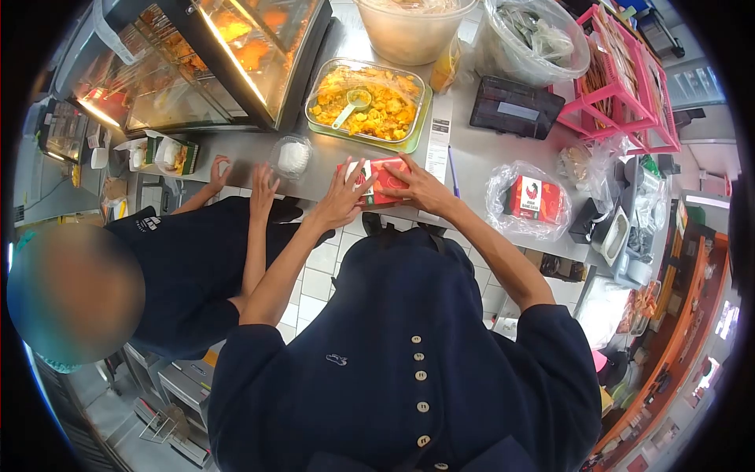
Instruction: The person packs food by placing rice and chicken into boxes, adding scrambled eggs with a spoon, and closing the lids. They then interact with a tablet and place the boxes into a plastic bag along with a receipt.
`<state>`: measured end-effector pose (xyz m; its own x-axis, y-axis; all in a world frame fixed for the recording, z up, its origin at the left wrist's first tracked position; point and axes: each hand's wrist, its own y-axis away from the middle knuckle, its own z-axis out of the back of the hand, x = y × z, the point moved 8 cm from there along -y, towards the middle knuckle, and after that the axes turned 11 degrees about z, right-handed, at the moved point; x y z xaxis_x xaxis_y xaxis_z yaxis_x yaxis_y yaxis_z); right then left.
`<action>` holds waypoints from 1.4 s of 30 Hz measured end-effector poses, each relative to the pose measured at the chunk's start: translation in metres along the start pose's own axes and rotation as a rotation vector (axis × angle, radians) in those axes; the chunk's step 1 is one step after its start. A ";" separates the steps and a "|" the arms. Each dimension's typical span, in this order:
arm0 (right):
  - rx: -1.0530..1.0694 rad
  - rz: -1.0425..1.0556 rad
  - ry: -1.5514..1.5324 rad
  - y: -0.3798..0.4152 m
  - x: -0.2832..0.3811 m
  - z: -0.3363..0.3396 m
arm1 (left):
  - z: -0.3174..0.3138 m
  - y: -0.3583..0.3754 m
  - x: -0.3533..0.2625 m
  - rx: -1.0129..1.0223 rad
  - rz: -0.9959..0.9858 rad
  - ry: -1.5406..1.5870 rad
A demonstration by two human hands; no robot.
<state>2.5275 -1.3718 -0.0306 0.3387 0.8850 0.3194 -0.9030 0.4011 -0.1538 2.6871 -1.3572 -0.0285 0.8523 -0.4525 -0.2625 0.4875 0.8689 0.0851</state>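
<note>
And there it was, the steel worktop [472,145], running right across w/ the lit display cabinet [271,63] filling its far L corner! A co-worker [185,259] stood off the near edge at L, both hands open beside the counter. Far R corner had the pink rack [621,90]; the plastic tub [415,35] and the bag-lined bowl [531,43] sat along the far edge. Mid-top, the glass dish [366,143] of yellow food (w/ a pale spoon [351,108] in it, pls note) lay on a green tray [418,134], black case [517,108] to its R. The bagged box [537,198], red too, rested nr the near edge, R side. Now the main action: the red box [384,175] was at the near edge, approx. centre, btwn two hands! Left hand [344,195], open, fingers spread over its L part; right hand [425,190], also open, fingers over its R end. Just L sat a clear container [292,157] w/ white contents; beyond the R hand, a printed slip [438,149] and, beside it, a blue pen [454,173].
</note>
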 end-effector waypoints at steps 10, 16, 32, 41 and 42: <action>-0.299 -0.066 -0.123 0.025 -0.003 -0.018 | 0.008 -0.019 -0.014 -0.214 0.005 0.126; -0.304 -0.309 -0.247 0.059 -0.001 -0.039 | 0.016 -0.031 -0.024 -0.191 -0.006 0.074; -1.108 -1.914 -0.037 0.615 -0.040 0.121 | 0.078 -0.136 -0.270 -0.150 -0.147 0.224; -1.010 -2.066 -0.302 0.615 -0.052 0.114 | -0.012 -0.194 -0.366 -0.014 -0.237 0.113; -0.997 -2.079 -0.365 0.611 -0.052 0.111 | -0.018 -0.194 -0.372 -0.018 -0.245 0.144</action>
<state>1.9294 -1.1987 -0.0377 0.1492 -0.7307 0.6662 0.8627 0.4255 0.2735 2.2717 -1.3536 0.0354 0.6729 -0.6175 -0.4072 0.6713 0.7410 -0.0143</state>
